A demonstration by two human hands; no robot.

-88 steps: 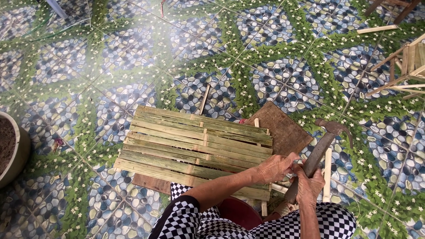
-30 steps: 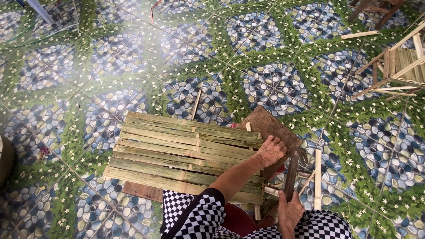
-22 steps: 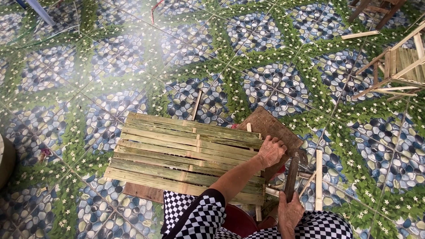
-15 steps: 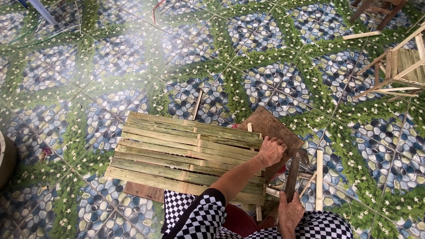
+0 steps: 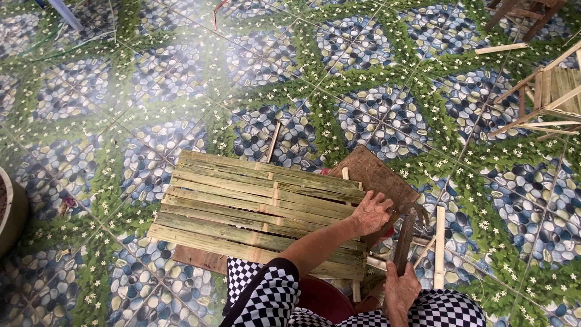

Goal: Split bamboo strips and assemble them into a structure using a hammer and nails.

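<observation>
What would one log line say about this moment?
left hand: pressing on bamboo slat panel | right hand: gripping dark tool | base: wooden board

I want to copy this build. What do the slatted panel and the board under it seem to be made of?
Slatted panel: split bamboo by the look, pale green-yellow, unfinished, with node bands across the strips. Board: probably bare wood, dark brown, matte and worn. The left hand rests on the panel's edge.

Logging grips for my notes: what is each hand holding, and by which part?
The right hand grips a dark tool by its lower handle end. The left hand rests on the right edge of the bamboo panel, gripping nothing clearly.
</observation>
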